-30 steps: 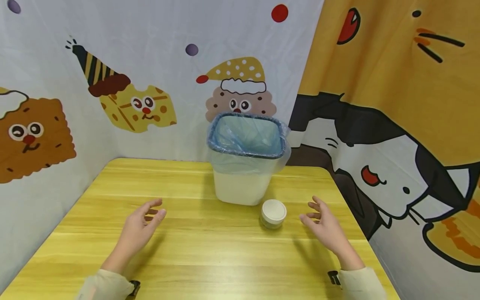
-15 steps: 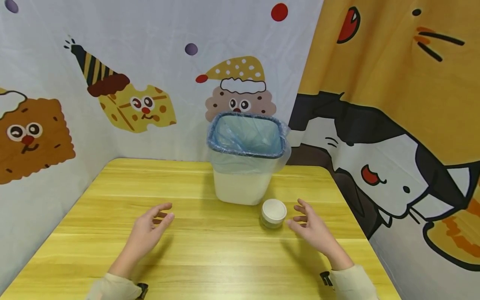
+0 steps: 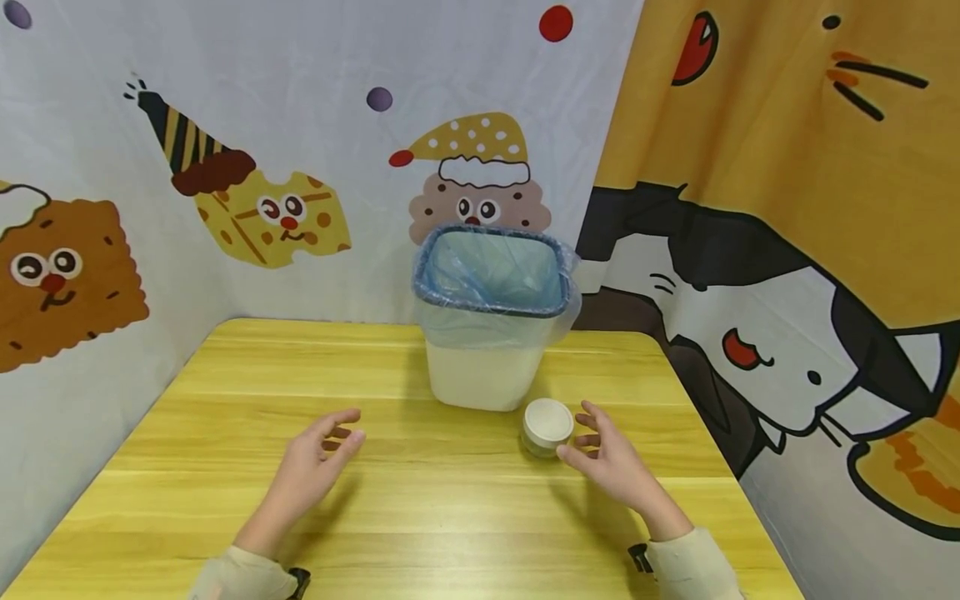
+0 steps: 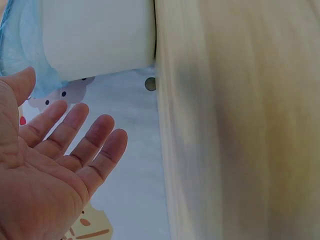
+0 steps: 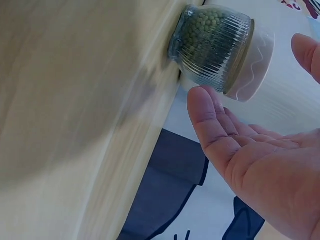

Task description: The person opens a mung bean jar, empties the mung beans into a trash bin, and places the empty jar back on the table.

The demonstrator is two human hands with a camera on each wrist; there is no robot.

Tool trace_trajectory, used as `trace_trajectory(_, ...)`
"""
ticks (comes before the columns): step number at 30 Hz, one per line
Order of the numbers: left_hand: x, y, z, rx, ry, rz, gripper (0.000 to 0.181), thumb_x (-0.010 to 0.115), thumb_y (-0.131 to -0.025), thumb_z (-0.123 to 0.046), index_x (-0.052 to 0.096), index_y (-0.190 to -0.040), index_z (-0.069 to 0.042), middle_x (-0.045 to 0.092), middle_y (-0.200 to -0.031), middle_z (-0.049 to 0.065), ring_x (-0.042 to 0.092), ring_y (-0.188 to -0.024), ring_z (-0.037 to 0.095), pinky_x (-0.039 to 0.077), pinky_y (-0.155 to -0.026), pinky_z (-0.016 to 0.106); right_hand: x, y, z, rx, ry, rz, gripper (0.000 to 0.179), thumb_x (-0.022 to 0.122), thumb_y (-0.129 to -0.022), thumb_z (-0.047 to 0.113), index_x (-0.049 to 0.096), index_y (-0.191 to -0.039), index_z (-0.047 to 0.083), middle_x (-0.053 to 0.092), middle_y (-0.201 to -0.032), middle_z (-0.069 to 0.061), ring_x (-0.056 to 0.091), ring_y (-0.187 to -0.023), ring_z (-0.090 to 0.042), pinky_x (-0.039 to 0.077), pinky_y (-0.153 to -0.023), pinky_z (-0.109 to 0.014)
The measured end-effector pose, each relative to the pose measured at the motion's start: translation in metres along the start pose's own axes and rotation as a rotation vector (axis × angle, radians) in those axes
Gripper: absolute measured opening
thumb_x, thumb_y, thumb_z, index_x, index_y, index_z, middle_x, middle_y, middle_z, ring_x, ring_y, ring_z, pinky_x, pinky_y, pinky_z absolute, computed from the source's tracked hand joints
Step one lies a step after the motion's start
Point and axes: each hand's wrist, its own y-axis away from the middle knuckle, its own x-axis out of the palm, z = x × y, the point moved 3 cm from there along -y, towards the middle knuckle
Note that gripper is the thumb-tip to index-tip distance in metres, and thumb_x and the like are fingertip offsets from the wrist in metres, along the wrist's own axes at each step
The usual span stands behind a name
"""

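A ribbed glass jar (image 5: pixel 207 42) holding small green beans stands on the table, closed by a white lid (image 3: pixel 548 420). My right hand (image 3: pixel 611 458) is right beside it, thumb and fingers spread about its right side. Whether the fingertips touch the glass I cannot tell. In the right wrist view the right palm (image 5: pixel 270 165) faces up with nothing in it. My left hand (image 3: pixel 315 467) hovers over the left part of the table, fingers loosely bent and holding nothing. The left wrist view shows the left palm (image 4: pixel 45 195) bare.
Behind the jar stands a white bin (image 3: pixel 483 371) lined with a blue plastic bag (image 3: pixel 487 312). The wooden table (image 3: pixel 420 500) reaches back to a cartoon-printed white cloth (image 3: pixel 315 83). A yellow printed curtain (image 3: pixel 750 125) hangs on the right.
My right hand has moved left, from well apart to right beside the jar. The left hand has shifted right and slightly nearer. Jar and bin stay in place.
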Motion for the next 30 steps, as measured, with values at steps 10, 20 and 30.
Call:
trace_trajectory(10, 0.004, 0.002, -0.001, -0.015, 0.016, 0.01, 0.046, 0.06, -0.111, -0.036, 0.062, -0.146, -0.008, 0.068, -0.144, 0.015, 0.07, -0.117, 0.03, 0.062, -0.092, 0.041, 0.009, -0.008, -0.007, 0.041, 0.004, -0.01, 0.103, 0.081, -0.096, 0.038, 0.02, -0.167, -0.004, 0.046, -0.161, -0.033, 0.061, -0.135, -0.045, 0.057, -0.108, -0.054)
trace_trajectory(20, 0.009, 0.004, 0.0, 0.019, 0.029, 0.026, 0.045, 0.062, -0.11, -0.033, 0.062, -0.145, -0.005, 0.069, -0.143, 0.016, 0.07, -0.116, 0.029, 0.061, -0.092, 0.033, 0.031, -0.023, -0.017, 0.086, 0.078, -0.056, 0.099, 0.09, -0.087, 0.043, 0.041, -0.156, -0.009, 0.063, -0.144, -0.026, 0.065, -0.127, -0.037, 0.057, -0.104, -0.054)
trace_trajectory(30, 0.004, 0.007, -0.006, 0.024, 0.037, 0.024, 0.042, 0.062, -0.11, -0.031, 0.064, -0.144, -0.006, 0.07, -0.142, 0.013, 0.07, -0.116, 0.029, 0.062, -0.092, 0.042, 0.039, -0.037, -0.014, 0.107, 0.055, -0.112, 0.102, 0.098, -0.078, 0.039, 0.044, -0.153, -0.004, 0.064, -0.142, -0.023, 0.063, -0.131, -0.04, 0.051, -0.11, -0.058)
